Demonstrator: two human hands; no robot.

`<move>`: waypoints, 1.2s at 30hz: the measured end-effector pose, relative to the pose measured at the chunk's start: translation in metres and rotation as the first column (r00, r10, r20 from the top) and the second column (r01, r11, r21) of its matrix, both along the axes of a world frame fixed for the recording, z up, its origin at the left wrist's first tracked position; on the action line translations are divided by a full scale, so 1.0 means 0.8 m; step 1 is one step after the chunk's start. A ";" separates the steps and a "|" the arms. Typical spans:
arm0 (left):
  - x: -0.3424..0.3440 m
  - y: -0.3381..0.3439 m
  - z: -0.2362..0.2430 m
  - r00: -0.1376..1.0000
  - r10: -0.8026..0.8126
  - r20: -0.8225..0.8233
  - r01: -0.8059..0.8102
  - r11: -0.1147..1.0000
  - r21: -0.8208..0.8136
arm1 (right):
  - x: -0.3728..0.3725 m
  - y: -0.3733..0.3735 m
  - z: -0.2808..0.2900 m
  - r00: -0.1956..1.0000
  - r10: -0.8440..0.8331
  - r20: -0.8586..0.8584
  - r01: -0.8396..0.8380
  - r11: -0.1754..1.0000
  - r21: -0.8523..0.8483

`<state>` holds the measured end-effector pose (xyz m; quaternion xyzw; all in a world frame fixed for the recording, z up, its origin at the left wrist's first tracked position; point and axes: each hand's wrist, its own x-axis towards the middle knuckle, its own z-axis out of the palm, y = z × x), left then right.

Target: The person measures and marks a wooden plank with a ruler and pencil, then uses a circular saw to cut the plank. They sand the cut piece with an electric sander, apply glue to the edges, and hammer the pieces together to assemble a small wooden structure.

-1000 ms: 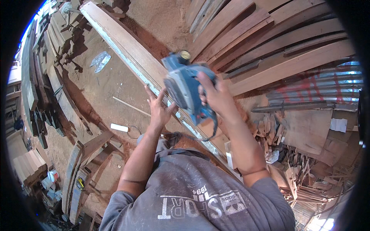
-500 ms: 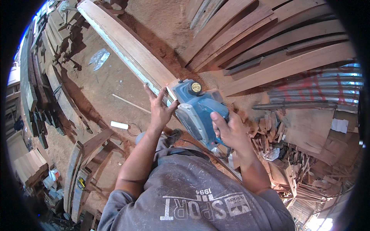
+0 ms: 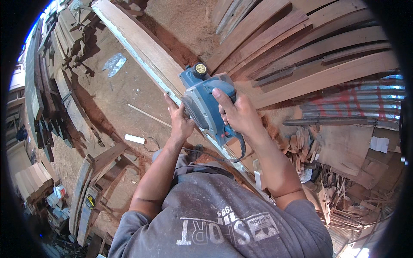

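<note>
A blue electric planer [image 3: 202, 103] with a black knob sits over a long pale plank [image 3: 146, 51], whose near edge has flaking pale paint. My right hand [image 3: 234, 109] is wrapped round the planer's rear handle, thumb on top. My left hand [image 3: 180, 120] rests at the plank's left edge beside the planer, fingers apart, some partly hidden by the tool. A black cord [image 3: 232, 159] loops down from the planer toward the ground.
Boards lie in rows at upper right [image 3: 327, 64] and left [image 3: 36, 86]. Corrugated metal sheeting [image 3: 352, 103] and offcuts [image 3: 301, 146] are at right. A plastic bag [image 3: 114, 64], thin stick [image 3: 148, 115] and white roll [image 3: 134, 139] lie on the dusty ground. A yellow tool [image 3: 90, 201] is at lower left.
The planer and my right hand moved down toward me half a second ago and are now back farther up the plank. My left hand stays at the edge.
</note>
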<state>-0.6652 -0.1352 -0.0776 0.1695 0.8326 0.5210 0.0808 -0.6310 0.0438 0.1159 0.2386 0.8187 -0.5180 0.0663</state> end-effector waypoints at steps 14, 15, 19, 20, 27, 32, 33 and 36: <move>-0.014 -0.033 0.032 0.986 -0.073 0.152 0.070 0.997 0.027 | 0.091 0.032 0.037 0.934 -0.352 -0.066 0.310 0.886 -0.346; -0.014 -0.034 0.042 0.981 -0.030 0.194 0.028 1.000 0.011 | 0.111 0.033 0.043 0.915 -0.403 -0.033 0.372 0.871 -0.320; -0.012 -0.016 0.053 0.981 0.168 0.101 -0.142 0.964 -0.227 | 0.178 0.033 0.046 0.858 -0.513 -0.031 0.487 0.831 -0.269; -0.011 -0.010 0.067 0.988 0.142 0.058 -0.115 0.936 -0.333 | 0.189 0.031 0.047 0.850 -0.525 -0.045 0.497 0.827 -0.263; 0.013 -0.007 0.063 0.946 -0.167 -0.278 0.181 0.983 0.023 | 0.222 0.012 0.052 0.792 -0.599 -0.116 0.555 0.787 -0.270; -0.032 -0.008 0.050 0.745 -0.294 -0.599 0.270 0.954 -0.132 | 0.226 0.012 0.052 0.818 -0.568 -0.087 0.536 0.808 -0.244; -0.034 -0.011 0.045 0.724 -0.339 -0.601 0.298 0.939 -0.172 | 0.227 0.011 0.052 0.821 -0.566 -0.078 0.535 0.809 -0.244; -0.026 -0.033 0.036 0.740 -0.443 -0.506 0.417 0.893 -0.171 | 0.225 0.009 0.049 0.839 -0.541 -0.061 0.509 0.820 -0.264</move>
